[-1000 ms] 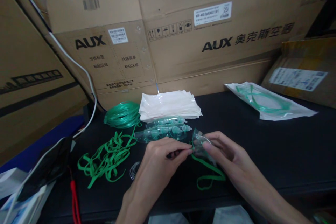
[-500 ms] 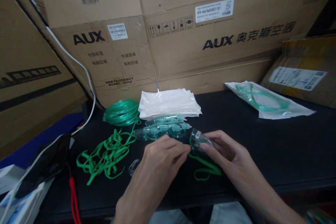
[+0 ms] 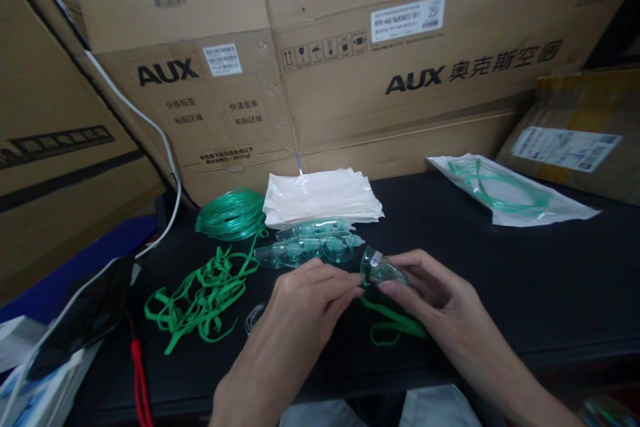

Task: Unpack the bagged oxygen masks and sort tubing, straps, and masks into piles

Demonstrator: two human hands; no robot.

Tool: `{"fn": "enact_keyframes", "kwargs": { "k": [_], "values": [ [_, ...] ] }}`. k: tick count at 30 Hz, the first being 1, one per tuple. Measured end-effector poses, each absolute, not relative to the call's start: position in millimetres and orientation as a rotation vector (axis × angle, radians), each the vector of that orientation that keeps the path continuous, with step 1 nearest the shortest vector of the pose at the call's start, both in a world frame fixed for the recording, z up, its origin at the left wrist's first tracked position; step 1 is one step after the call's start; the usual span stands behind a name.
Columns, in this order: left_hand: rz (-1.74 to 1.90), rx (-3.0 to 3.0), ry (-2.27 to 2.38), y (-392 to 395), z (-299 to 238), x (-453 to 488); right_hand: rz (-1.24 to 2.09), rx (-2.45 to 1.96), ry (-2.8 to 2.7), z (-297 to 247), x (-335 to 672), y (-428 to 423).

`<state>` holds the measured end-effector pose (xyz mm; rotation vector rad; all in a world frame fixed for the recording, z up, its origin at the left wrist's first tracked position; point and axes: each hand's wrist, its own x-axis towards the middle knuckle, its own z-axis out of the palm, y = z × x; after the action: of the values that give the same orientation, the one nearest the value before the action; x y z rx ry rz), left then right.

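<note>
A clear oxygen mask (image 3: 384,269) with a metal nose strip is gripped from its right side by my right hand (image 3: 433,287), thumb in front. At the mask's left edge, the fingertips of my left hand (image 3: 313,310) pinch the end of a green elastic strap (image 3: 393,320), which hangs in a loop below onto the black table. My fingers partly hide where strap and mask meet. Behind my hands lie several more clear masks (image 3: 305,248) in a row. A small bundle of metal strips or wires (image 3: 254,317) lies left of my left wrist, partly covered.
Left of the masks are a pile of green straps (image 3: 200,300) and a coil of green tubing (image 3: 233,213). White pouches (image 3: 323,197) are stacked behind. A packed pouch with tubing (image 3: 510,190) lies right. Cardboard boxes (image 3: 340,113) wall the back; a white cable (image 3: 167,147) runs left.
Both hands stay nearly in place. My right thumb has slid slightly left and down on the mask, and the mask has shifted very little.
</note>
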<state>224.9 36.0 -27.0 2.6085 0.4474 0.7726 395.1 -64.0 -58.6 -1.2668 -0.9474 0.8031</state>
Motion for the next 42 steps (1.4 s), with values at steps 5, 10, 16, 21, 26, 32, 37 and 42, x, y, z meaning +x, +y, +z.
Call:
{"fn": "enact_keyframes", "kwargs": {
  "k": [5,10,16,21,26,32,37,42],
  "values": [
    [0.778,2.457,0.503,40.4,-29.0,224.4,0.798,-1.245,-0.95,-60.5,396.6,-63.2],
    [0.82,2.328,0.5,45.3,-38.1,226.2,0.863,-1.228,-0.941,-64.4,396.4,-59.2],
    [0.83,2.284,0.428,49.5,-44.1,229.4,0.814,-1.166,-0.868,-69.7,394.0,-54.1],
    [0.846,2.367,0.495,53.5,-50.3,229.5,0.425,-1.305,-1.264,-72.9,392.8,-50.8],
    [0.852,2.388,0.567,56.4,-50.5,230.2,0.265,-1.337,-1.4,-72.3,391.3,-46.8],
    [0.804,2.422,0.586,48.6,-43.7,229.2,0.31,-1.326,-1.386,-73.6,393.4,-46.7],
    [0.684,2.336,0.608,47.0,-41.2,227.4,0.313,-1.356,-1.385,-72.3,396.7,-46.1],
    [0.644,2.236,0.54,50.8,-43.0,224.0,0.331,-1.366,-1.401,-71.5,396.0,-47.1]
  ]
}}
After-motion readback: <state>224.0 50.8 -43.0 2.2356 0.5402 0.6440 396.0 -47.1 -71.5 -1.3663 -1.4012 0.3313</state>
